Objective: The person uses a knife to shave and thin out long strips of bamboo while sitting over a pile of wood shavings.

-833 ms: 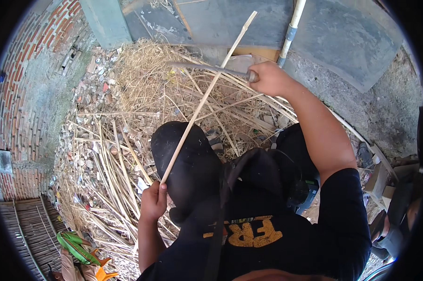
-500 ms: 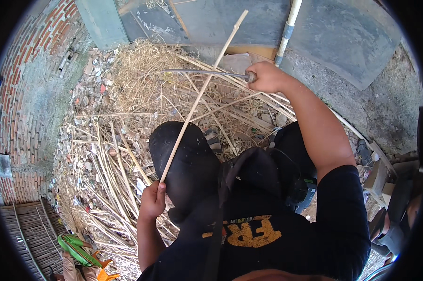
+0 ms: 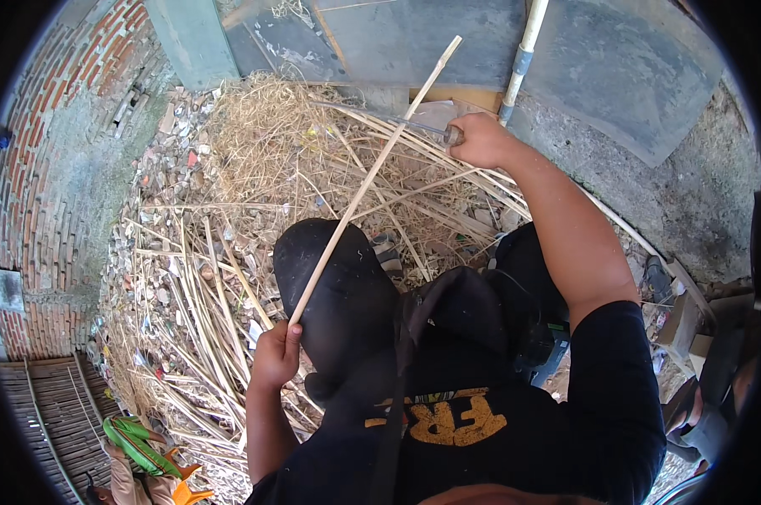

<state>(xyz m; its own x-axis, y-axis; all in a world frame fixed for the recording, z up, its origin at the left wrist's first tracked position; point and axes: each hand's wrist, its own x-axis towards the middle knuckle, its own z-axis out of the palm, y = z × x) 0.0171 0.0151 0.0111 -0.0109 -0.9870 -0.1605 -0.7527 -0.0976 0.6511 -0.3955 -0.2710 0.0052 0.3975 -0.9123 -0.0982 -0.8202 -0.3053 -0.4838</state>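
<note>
A long pale bamboo strip (image 3: 355, 204) slants up and away across my bent knee (image 3: 334, 261). My left hand (image 3: 274, 357) is closed around its lower end, thumb lying along it. Well beyond my knees, my right hand (image 3: 483, 141) grips the handle of a long-bladed knife (image 3: 455, 135). The thin blade points left with its tip tilted away from me, crossing the strip in its upper part. Whether the edge touches the strip I cannot tell.
Cut bamboo strips (image 3: 216, 303) lie in a loose heap at my left. Shavings (image 3: 263, 126) are piled ahead, below grey panels (image 3: 431, 42) and a white pipe (image 3: 528, 46). A brick wall (image 3: 48, 219) borders the left. Another person (image 3: 136, 484) is at the lower left.
The knife's blade has turned from nearly level to sloping, its tip now farther away. The strip's far end has shifted slightly right and nearer. My left hand keeps its grip.
</note>
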